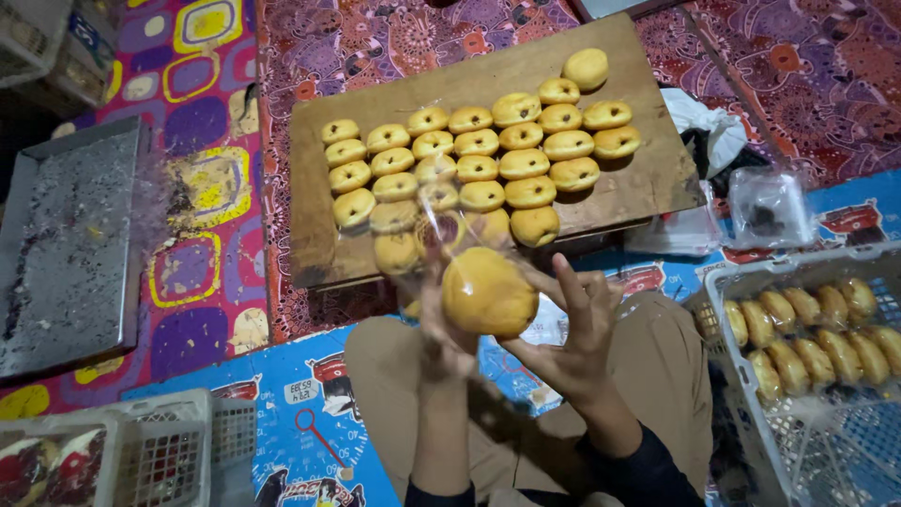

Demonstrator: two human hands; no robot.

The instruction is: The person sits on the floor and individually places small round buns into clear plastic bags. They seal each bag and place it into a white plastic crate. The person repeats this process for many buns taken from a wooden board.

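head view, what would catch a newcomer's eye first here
A round golden bun in a clear plastic bag, held up between the left hand and right hand at centre. Behind it, rows of buns fill a brown wooden board; bagged buns line a white plastic crate at right.

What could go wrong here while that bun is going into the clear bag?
1. The clear bag is thin and both hands, left hand and right hand, pinch around the bun; a hard squeeze may dent it.
2. The bun is held above the wooden board; if it slips, it may fall on the rows of buns there.
3. The white crate sits close to the right elbow and might get knocked.
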